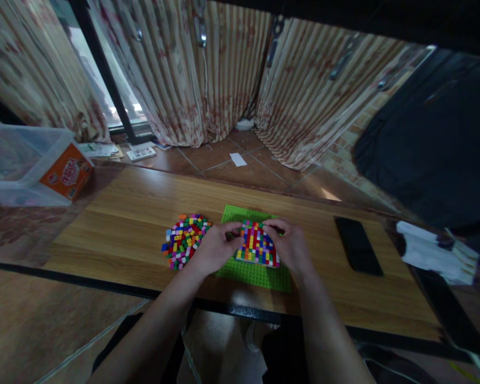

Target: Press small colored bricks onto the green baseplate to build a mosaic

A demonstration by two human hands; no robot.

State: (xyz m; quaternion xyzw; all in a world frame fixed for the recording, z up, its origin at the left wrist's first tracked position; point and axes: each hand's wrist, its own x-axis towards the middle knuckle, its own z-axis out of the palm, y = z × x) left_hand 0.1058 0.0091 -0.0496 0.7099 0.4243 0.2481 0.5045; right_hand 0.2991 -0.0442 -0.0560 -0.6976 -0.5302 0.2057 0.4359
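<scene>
A green studded baseplate lies on the wooden table. On it sits a rectangular panel of small multicoloured toy bricks, with a pale edge along its near side. At the panel's left upper corner, my left hand has its thumb and fingers closed against the side. My right hand grips the opposite upper corner, fingers bent over the edge. The fingertips partly cover the panel's corners; whether a loose brick is between them does not show. Left of the baseplate lies a heap of loose toy bricks.
A black phone rests on the table's right side, with white papers beyond it. A clear plastic bin with an orange label stands at the far left. Curtains hang behind the table.
</scene>
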